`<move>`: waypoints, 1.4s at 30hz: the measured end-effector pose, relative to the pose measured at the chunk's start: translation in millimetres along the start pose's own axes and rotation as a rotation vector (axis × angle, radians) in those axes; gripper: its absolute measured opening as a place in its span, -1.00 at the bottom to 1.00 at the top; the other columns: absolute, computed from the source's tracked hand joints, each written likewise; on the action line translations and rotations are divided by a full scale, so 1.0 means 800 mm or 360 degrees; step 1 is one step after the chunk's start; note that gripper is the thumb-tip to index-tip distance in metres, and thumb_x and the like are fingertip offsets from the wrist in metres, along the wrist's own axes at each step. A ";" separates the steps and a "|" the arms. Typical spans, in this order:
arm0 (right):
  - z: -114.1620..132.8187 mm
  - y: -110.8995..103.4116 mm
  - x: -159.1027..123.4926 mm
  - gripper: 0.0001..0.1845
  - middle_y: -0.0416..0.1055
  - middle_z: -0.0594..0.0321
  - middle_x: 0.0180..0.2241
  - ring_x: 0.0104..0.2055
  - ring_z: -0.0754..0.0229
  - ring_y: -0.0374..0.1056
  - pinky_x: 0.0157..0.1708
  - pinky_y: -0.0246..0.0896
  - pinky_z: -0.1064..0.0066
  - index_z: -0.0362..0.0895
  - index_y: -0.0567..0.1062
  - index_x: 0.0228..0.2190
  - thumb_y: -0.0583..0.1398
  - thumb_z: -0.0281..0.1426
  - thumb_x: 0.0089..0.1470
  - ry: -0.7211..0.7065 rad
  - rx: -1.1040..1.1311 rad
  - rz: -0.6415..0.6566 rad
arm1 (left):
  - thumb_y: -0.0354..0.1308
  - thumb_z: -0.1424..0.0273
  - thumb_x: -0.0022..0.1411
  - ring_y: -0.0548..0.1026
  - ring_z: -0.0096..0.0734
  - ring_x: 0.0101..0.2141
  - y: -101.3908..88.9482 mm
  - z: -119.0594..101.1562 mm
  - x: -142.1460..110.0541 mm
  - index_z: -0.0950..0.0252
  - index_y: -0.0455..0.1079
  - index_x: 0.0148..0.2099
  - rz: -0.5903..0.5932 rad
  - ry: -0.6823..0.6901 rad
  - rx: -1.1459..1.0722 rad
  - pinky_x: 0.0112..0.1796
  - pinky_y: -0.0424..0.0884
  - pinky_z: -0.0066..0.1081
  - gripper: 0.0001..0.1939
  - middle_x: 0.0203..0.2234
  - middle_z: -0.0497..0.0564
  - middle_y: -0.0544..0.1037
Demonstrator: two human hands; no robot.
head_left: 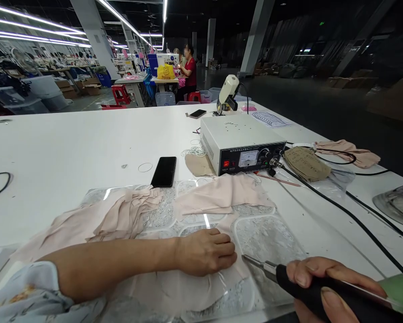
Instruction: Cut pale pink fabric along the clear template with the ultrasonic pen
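Observation:
My right hand (339, 269) is wrapped round a black-handled ultrasonic cutter (288, 280). Its thin metal tip points left, close to the fingertips of my left hand. Palm down, my left hand (206, 252) rests with curled fingers on a thin pale pink fabric piece (218, 289); whatever lies under the fingers is hidden. Beneath the fabric is a clear, glossy mat (268, 240) with rounded outlines. Layered pink fabric pieces (120, 213) lie beyond my left forearm, and a folded pink piece (218, 195) lies farther back.
Behind the mat stands a control box (244, 143) with a dial. Its black cable (339, 206) runs along the right. A black phone (164, 171) lies left of the box, and brown pattern pieces (305, 163) lie right. In the background, a person in red (190, 69) is by a sewing machine.

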State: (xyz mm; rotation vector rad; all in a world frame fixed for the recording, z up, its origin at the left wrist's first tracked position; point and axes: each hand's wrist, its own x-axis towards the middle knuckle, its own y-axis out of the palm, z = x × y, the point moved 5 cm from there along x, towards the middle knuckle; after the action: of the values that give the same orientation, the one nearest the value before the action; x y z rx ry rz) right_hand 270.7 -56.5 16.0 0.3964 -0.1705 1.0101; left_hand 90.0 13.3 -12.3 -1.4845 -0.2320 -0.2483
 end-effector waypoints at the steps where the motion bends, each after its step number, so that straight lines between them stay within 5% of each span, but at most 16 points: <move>1: 0.001 0.003 0.002 -0.80 0.25 0.32 -0.48 -0.53 0.27 0.26 -0.54 0.35 0.30 -0.08 0.30 -0.48 0.26 -0.38 0.02 -0.0006 -0.0021 0.0019 | -0.06 0.51 0.41 0.43 -0.31 -0.24 0.000 0.000 0.000 0.44 0.39 -0.08 0.0008 -0.0001 0.0001 -0.28 0.33 -0.36 -0.80 -0.24 0.16 0.50; 16: 0.001 0.020 0.013 -0.86 0.32 0.32 -0.45 -0.53 0.26 0.30 -0.50 0.40 0.27 -0.06 0.32 -0.39 0.23 -0.42 0.04 -0.0235 -0.0120 0.0093 | -0.10 0.52 0.42 0.43 -0.31 -0.23 -0.001 0.002 -0.001 0.42 0.39 -0.06 -0.0005 -0.0035 -0.0036 -0.27 0.35 -0.36 -0.77 -0.22 0.16 0.50; 42: -0.007 0.005 0.005 -0.85 0.31 0.29 -0.45 -0.50 0.21 0.32 -0.50 0.39 0.22 -0.06 0.35 -0.41 0.27 -0.39 0.02 0.0010 0.0006 0.0072 | -0.07 0.52 0.41 0.42 -0.30 -0.23 -0.001 0.008 -0.010 0.47 0.39 -0.09 -0.0074 -0.0100 -0.0052 -0.26 0.33 -0.36 -0.78 -0.24 0.17 0.48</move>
State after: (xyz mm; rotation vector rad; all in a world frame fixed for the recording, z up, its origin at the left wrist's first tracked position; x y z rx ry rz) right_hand 269.1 -48.9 13.1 0.3941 -0.1727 1.0562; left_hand 82.1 20.0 -13.5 -1.5220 -0.3144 -0.2442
